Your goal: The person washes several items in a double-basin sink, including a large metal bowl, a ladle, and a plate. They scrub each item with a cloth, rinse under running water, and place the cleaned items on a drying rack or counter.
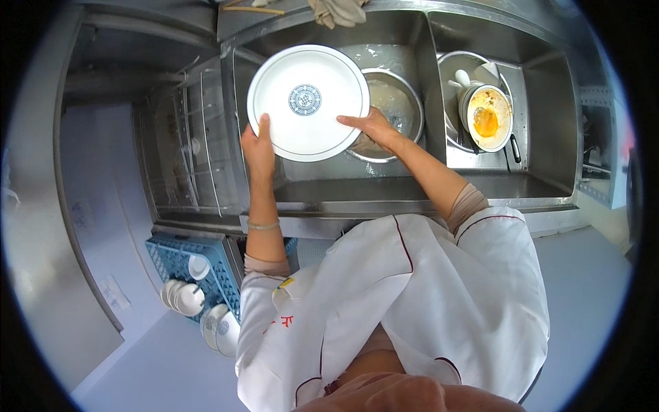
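Note:
A large white plate (309,134) with a blue ring at its middle is held up over the left sink basin. My left hand (258,150) grips its lower left rim, the thumb on the upper face. At the lower right rim, my right hand (373,127) grips it the same way. Partly behind the plate, a round metal bowl (421,116) stands in the water of that basin; a brownish cloth-like thing lies in it near my right hand. In the right basin, stacked bowls (498,99), the top one soiled with orange residue, stand in a metal pan beside a white spoon (462,78).
A steel divider (436,103) separates the basins. Beige cloths (337,13) hang over the back edge. To the left is a wire rack (206,139). Lower left, a blue plastic dish rack (226,268) holds several white bowls (189,299) and plates (228,332).

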{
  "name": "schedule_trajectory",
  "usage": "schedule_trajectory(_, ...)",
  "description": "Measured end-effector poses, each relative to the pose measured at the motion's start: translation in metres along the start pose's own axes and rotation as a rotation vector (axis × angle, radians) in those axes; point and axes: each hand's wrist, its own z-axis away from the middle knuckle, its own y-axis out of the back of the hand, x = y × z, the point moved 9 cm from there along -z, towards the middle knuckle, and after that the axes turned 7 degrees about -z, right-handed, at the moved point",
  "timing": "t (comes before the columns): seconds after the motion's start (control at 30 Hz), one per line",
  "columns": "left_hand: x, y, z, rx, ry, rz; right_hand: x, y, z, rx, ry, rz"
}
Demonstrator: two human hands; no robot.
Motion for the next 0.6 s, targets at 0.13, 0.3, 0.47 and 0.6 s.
schedule_trajectory(0.13, -0.047, 0.019, -0.010, 0.115, 0.200, 0.290, 0.020, -0.023, -0.010, -0.145, -0.057, -0.281)
schedule_trajectory(0.3, -0.086, 0.022, -0.008, 0.111, 0.419, 0.519, 0.098, -0.030, -0.059, -0.199, -0.099, 0.325)
schedule_trajectory(0.47, -0.098, -0.007, -0.003, -0.053, 0.486, 0.793, 0.172, -0.095, -0.072, -0.449, 0.320, 1.328)
schedule_trajectory(0.6, -0.112, -0.019, 0.021, 0.148, 0.778, 1.042, 0.269, -0.074, -0.101, -0.417, 0.201, 1.669)
